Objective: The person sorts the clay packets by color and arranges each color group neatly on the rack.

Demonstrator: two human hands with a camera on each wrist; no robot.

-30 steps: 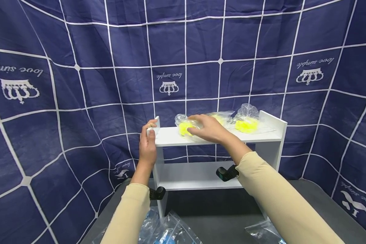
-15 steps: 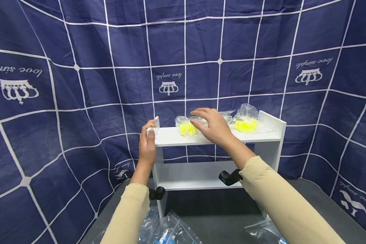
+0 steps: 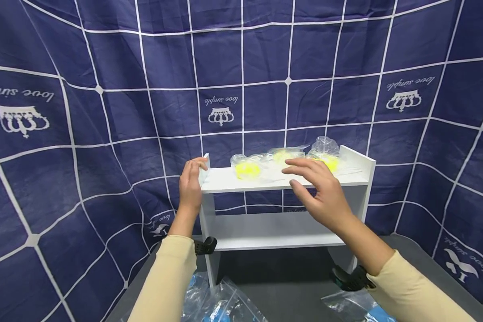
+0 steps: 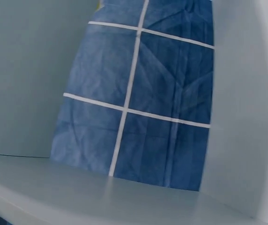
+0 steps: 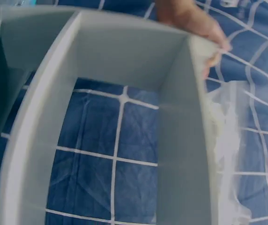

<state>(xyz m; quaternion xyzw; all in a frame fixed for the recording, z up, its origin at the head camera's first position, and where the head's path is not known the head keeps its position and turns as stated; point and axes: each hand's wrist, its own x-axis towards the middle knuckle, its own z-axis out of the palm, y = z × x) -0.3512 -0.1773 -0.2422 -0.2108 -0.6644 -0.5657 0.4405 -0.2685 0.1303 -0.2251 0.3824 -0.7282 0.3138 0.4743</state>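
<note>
A white two-tier shelf (image 3: pixel 265 230) stands ahead of me, its inside filling the left wrist view. My left hand (image 3: pixel 190 185) grips the top of its left side panel, fingers bent over the edge. On the top board lie clear plastic bags with yellow contents: a left bag (image 3: pixel 247 170), a middle bag (image 3: pixel 282 156) and a right bag (image 3: pixel 325 146). My right hand (image 3: pixel 324 192) hovers in front of the board's right half, fingers spread and holding nothing. It partly covers the right bag. What exactly the yellow contents are is unclear.
Clear zip bags (image 3: pixel 235 297) with blue contents lie on the dark grey tabletop (image 3: pixel 281 286) at the front left. Another clear bag (image 3: pixel 348 302) with something blue lies front right, partly under my right forearm. Blue gridded cloth (image 3: pixel 265 58) hangs behind and at both sides.
My right hand has let go of the left yellow bag and moved right and back towards me, off the board. The left hand stays on the side panel. The bags remain lying.
</note>
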